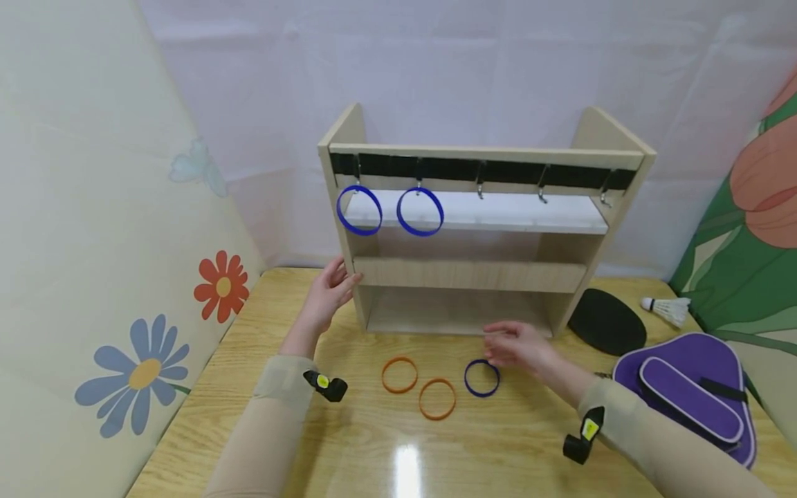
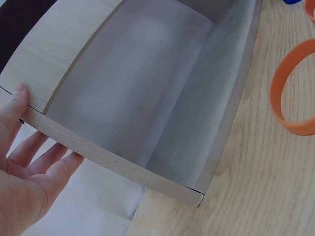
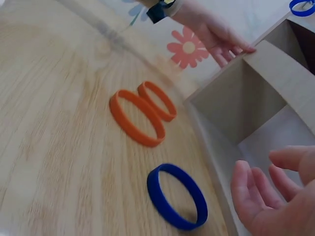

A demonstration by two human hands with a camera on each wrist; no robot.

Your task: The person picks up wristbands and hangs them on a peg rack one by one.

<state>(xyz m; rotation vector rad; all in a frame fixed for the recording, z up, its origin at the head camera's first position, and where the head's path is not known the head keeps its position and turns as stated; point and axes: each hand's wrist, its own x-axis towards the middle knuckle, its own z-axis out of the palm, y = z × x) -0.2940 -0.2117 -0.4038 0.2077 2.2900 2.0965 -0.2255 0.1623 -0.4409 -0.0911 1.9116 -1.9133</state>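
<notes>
My left hand [image 1: 330,290] grips the left side panel of a wooden shelf [image 1: 470,274], thumb on the front edge and fingers along the outer face, as the left wrist view shows. Two blue wristbands hang from the first and second hooks at the left: one band [image 1: 361,232] and another band [image 1: 418,233]. A third blue wristband [image 3: 154,189] lies on the table. Close beside it hovers my right hand [image 1: 519,346], fingers loosely bent and holding nothing. Left of that band lie two orange wristbands, one [image 1: 397,392] farther back and one [image 1: 437,418] nearer.
Three bare metal hooks, the middle one [image 1: 481,190] among them, hang from the black strip [image 1: 510,171]. To the right of the shelf lie a black oval paddle [image 1: 607,321], a shuttlecock [image 1: 667,309] and a purple bag [image 1: 691,394].
</notes>
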